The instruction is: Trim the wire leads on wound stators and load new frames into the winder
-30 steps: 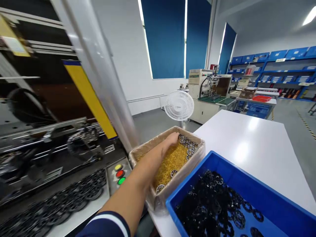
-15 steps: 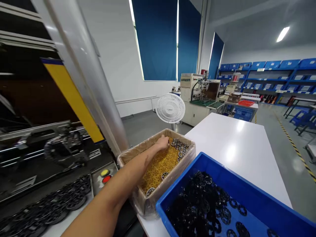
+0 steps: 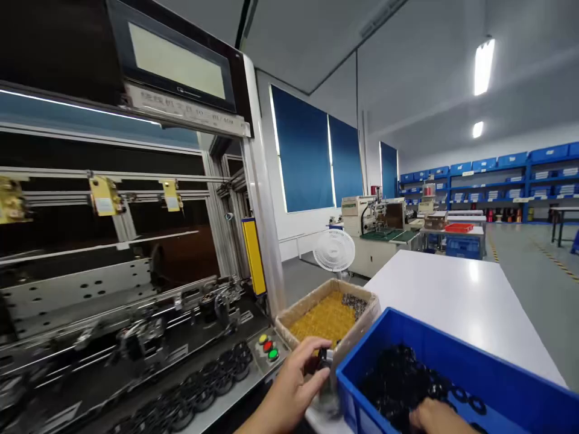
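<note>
Black rings | right hand partly hidden | left hand: held piece indistinct

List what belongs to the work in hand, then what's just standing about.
Work in hand:
left hand, pinching a dark part
right hand, down in the blue bin
black parts in that bin
probably the carton of yellow parts

Apparently just about:
fan
red tray
blinds
</note>
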### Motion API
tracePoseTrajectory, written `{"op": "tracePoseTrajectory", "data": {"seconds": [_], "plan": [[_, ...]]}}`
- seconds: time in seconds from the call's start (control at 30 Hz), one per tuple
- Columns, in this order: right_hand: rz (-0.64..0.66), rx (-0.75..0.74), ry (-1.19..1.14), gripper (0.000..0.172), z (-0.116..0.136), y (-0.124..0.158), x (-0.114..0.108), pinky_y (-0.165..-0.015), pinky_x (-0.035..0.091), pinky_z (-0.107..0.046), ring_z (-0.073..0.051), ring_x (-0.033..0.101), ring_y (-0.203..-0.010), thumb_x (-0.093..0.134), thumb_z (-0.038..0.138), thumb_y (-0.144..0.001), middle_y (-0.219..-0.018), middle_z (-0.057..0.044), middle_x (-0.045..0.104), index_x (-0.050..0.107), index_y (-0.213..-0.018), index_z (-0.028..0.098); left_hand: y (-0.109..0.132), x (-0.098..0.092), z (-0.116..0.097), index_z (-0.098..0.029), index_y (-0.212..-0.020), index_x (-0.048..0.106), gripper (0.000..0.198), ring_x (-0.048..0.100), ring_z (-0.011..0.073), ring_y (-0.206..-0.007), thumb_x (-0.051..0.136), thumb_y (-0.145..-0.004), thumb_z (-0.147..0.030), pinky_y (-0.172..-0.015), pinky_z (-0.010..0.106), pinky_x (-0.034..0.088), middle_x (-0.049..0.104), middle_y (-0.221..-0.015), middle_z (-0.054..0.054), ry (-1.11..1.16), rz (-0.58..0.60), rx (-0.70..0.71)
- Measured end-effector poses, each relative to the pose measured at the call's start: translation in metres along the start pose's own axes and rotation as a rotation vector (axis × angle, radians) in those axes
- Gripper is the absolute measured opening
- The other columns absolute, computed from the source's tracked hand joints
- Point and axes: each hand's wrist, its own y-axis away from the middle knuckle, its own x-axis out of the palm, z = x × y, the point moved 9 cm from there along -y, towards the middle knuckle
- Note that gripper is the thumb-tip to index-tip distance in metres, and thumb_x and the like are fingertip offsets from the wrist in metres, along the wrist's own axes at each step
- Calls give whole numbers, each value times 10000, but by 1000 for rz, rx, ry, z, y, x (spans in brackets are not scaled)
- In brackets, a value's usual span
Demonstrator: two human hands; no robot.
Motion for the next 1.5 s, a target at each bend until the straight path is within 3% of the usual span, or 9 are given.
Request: {"op": "tracePoseTrajectory", "data": {"seconds": [0.1, 0.2, 0.27, 0.37, 0.6, 0.9, 1.2, 1.37, 1.5], "plan": [[-184, -133, -51, 262, 21, 15, -35, -808, 506, -353, -249, 684, -888, 509, 106, -743, -914, -108, 729, 726, -874, 173, 34, 3, -6, -187, -1113, 657, 352, 621, 205, -959, 718, -768, -226, -812, 298, 497, 650, -1137, 91, 223, -54, -77], [-449, -301, -233, 254, 63, 38, -97, -773, 515, -323, -179, 650, -802, 489, 210, -866, -893, -84, 702, 680, -1025, 160, 57, 18, -10, -186, -1084, 683, 408, 634, 154, -869, 815, -699, -217, -798, 260, 515, 686, -1071, 67, 473, -90, -151], [-582, -415, -391, 159, 96, 55, -132, -697, 514, -278, -136, 622, -709, 548, 226, -865, -799, -33, 678, 664, -961, 175, 67, 32, -13, -195, -1096, 692, 442, 656, 134, -837, 840, -679, -196, -800, 248, 538, 708, -1071, 60, 640, -102, -184], [-684, -661, -551, 157, 143, 90, -156, -715, 529, -249, -112, 630, -777, 607, 127, -830, -859, -24, 668, 666, -958, 197, 76, 52, -19, -206, -1085, 711, 446, 702, 130, -832, 853, -666, -155, -812, 241, 572, 727, -1112, 61, 849, -107, -194], [-764, -786, -538, 322, 162, 125, -137, -727, 552, -238, -106, 631, -846, 643, 7, -765, -919, -60, 650, 649, -1050, 157, 86, 81, -17, -197, -1011, 747, 468, 728, 115, -791, 885, -584, -63, -747, 158, 584, 776, -839, 14, 1049, -80, -228], [-647, -918, -480, 444, 169, 118, -127, -794, 569, -336, -170, 609, -945, 670, 46, -731, -1032, -136, 631, 574, -1162, 94, 91, 77, -10, -211, -1022, 741, 449, 735, 108, -813, 855, -626, -34, -780, 156, 585, 787, -903, 15, 1051, -146, -190], [-737, -1022, -309, 452, 174, 124, -116, -852, 573, -374, -204, 595, -1030, 669, 6, -738, -1055, -161, 630, 579, -1175, 72, 96, 77, 5, -181, -1010, 748, 476, 749, 151, -820, 899, -570, -83, -769, 181, 593, 791, -930, 64, 1068, -154, -271], [-766, -1074, -234, 328, 179, 124, -112, -826, 587, -344, -191, 605, -979, 660, 94, -800, -1018, -156, 654, 607, -1122, 62, 104, 73, 15, -201, -1013, 755, 472, 756, 182, -833, 902, -574, -110, -736, 184, 601, 793, -937, 64, 952, -152, -303], [-836, -1082, -211, 248, 184, 127, -104, -813, 583, -326, -193, 628, -946, 679, 176, -819, -967, -144, 674, 641, -1040, 68, 117, 76, 27, -252, -1133, 726, 475, 732, 194, -980, 857, -681, -188, -851, 204, 586, 763, -1106, 53, 794, -154, -382]]}}
